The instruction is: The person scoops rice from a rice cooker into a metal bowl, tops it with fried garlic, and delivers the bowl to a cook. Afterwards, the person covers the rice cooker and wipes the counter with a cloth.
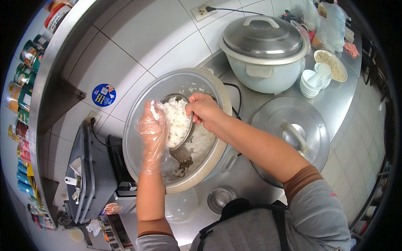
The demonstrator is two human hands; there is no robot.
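Observation:
A metal bowl [189,134] heaped with white rice [177,121] is held tilted over a large open rice cooker [217,98]. My right hand [204,109] is bare and pinches the bowl's right rim. My left hand [153,125], in a clear plastic glove, rests against the rice at the bowl's left side, with grains stuck to its fingers. Its fingers look curled, but what they hold, if anything, is hidden. More rice lies inside the cooker below the bowl.
A second, lidded rice cooker [264,54] stands at the back right. Near it are stacked white cups [310,83] and an oval dish of rice [333,65]. A round metal lid [316,138] lies at the right, a small metal bowl [221,201] in front. Shelved cans [26,75] line the left.

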